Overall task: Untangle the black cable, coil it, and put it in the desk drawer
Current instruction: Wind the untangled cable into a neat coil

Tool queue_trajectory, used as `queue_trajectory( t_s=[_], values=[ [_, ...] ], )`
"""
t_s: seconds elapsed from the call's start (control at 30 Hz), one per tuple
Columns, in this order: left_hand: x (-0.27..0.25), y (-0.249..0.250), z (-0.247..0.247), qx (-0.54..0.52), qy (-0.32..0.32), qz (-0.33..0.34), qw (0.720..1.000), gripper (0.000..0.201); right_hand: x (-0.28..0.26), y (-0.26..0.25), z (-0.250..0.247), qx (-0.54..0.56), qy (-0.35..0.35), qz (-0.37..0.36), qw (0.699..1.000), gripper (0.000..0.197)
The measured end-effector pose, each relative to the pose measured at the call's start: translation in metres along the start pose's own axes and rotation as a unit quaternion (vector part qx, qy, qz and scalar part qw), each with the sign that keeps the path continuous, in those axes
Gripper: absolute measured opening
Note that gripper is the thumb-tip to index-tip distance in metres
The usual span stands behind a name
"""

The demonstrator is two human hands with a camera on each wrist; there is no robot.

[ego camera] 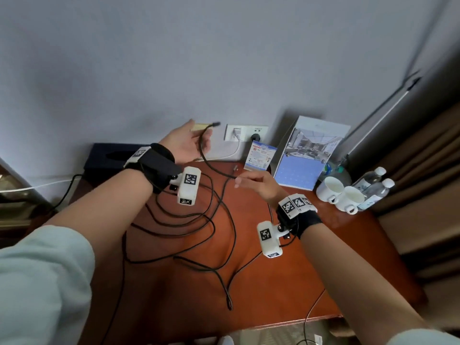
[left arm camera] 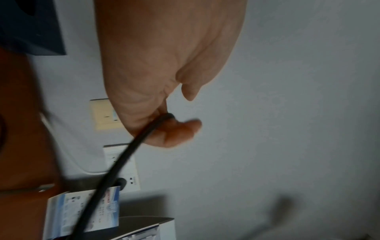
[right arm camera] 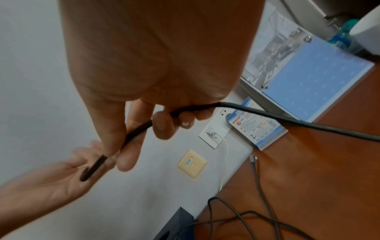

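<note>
Thin black rubber cable (ego camera: pixel 206 158): one end raised above the reddish-brown wooden worktop (ego camera: pixel 286 282), plug tip sticking out past the left hand (ego camera: pixel 185 143), which pinches it near the end. Right hand (ego camera: pixel 258 184) grips the same run lower down, thumb and curled fingers round it. Rest of the cable lies in loose tangled loops on the worktop between both forearms. Two white ceramic mugs (ego camera: pixel 339 194) stand at the right rear, contents not visible; two clear plastic water bottles (ego camera: pixel 373 186) just beside them. Dark blue tissue box (ego camera: pixel 109 155) at left rear against the wall
</note>
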State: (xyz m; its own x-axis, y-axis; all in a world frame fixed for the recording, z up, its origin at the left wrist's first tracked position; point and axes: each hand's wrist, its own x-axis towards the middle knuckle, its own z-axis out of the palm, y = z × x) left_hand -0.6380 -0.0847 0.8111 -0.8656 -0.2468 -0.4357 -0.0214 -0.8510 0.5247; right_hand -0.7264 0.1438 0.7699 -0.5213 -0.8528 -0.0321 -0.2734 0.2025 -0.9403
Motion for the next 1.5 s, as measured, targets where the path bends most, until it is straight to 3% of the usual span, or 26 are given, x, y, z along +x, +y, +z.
queue_trajectory(
  t_s=[0.1,0.2,0.3,0.4,0.47,0.6,0.7,0.83,0.87,1.0,1.07,1.13,1.2,1.33,1.4,1.5],
  values=[
    [-0.012,0.009,0.016,0.095,-0.009,0.025,0.995,0.033,-0.013,-0.004,-0.009,-0.058,-0.040,0.036,0.997,0.014],
    [-0.025,0.009,0.031,0.290,-0.008,0.090,0.953,0.035,-0.015,-0.010,-0.013,-0.181,-0.056,0.065,0.980,0.017],
    [-0.042,0.001,0.045,0.453,-0.006,0.155,0.878,0.038,-0.010,-0.027,-0.014,-0.297,0.071,0.017,0.952,0.025],
    [-0.054,-0.007,0.054,0.568,-0.002,0.195,0.800,0.038,-0.003,-0.052,-0.018,-0.192,0.256,-0.061,0.946,0.024],
    [-0.059,-0.011,0.057,0.617,-0.009,0.188,0.764,0.037,0.000,-0.069,-0.020,-0.166,0.293,-0.117,0.934,0.025],
    [-0.069,-0.016,0.060,0.672,-0.051,0.151,0.723,0.028,0.000,-0.090,-0.015,-0.257,0.217,-0.205,0.919,0.032],
    [-0.075,-0.017,0.060,0.685,-0.075,0.142,0.711,0.023,-0.004,-0.094,-0.008,-0.326,0.164,-0.193,0.911,0.016],
    [-0.076,-0.015,0.054,0.674,-0.068,0.148,0.721,0.023,-0.005,-0.096,-0.007,-0.428,0.172,-0.147,0.875,0.022],
    [-0.076,-0.013,0.052,0.692,-0.054,0.154,0.703,0.023,-0.004,-0.097,-0.009,-0.434,0.179,-0.148,0.870,0.023],
    [-0.073,-0.006,0.045,0.813,0.003,0.186,0.551,0.030,-0.002,-0.103,-0.017,-0.473,0.234,-0.127,0.840,0.027],
    [-0.073,-0.004,0.043,0.835,0.036,0.195,0.514,0.033,-0.002,-0.104,-0.020,-0.493,0.262,-0.107,0.822,0.030],
    [-0.072,-0.003,0.042,0.833,0.057,0.185,0.518,0.030,-0.001,-0.104,-0.021,-0.467,0.284,-0.086,0.833,0.030],
    [-0.071,-0.004,0.042,0.807,0.066,0.171,0.561,0.031,0.001,-0.102,-0.022,-0.403,0.287,-0.052,0.868,0.029],
    [-0.074,-0.010,0.052,0.654,0.056,0.194,0.729,0.031,0.008,-0.094,-0.014,-0.277,0.234,0.007,0.932,0.029],
    [-0.076,-0.012,0.059,0.623,0.041,0.201,0.755,0.024,0.008,-0.094,-0.006,-0.231,0.199,0.018,0.952,0.026],
    [-0.082,-0.018,0.071,0.601,0.009,0.184,0.778,0.015,0.007,-0.098,0.005,-0.041,0.165,0.035,0.985,0.026]
  ],
)
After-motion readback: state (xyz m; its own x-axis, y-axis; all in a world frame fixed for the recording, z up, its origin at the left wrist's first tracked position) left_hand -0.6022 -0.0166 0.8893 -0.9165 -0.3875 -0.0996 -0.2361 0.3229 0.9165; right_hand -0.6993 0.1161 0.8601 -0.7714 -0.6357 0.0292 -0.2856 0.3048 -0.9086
